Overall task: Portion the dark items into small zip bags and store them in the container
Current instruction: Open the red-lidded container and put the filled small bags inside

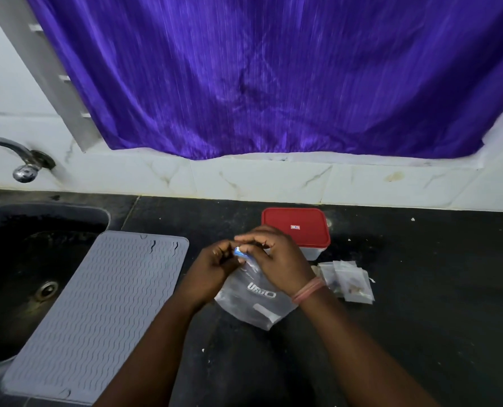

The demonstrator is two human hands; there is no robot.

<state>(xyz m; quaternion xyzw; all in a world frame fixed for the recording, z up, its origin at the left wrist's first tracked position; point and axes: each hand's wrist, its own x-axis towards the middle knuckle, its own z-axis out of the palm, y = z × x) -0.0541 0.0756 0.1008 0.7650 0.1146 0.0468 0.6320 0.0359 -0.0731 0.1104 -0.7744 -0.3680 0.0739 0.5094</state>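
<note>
A large clear zip bag [253, 301] with white lettering and a blue zip strip lies on the black counter in front of me. My left hand [215, 268] and my right hand [276, 259] both pinch its blue top edge, fingers curled. Just behind my right hand stands the container [300, 227], a clear box with its red lid on. A small heap of little zip bags [350, 282] lies to the right of my right wrist, some with brownish bits inside. What the large bag holds is hard to make out.
A grey ribbed silicone mat [97, 312] lies at the left, partly over the dark sink [24, 259]. A metal tap [24, 168] juts from the tiled wall. A purple curtain [273, 77] hangs behind the counter. White crumbs dot the black counter [420, 318].
</note>
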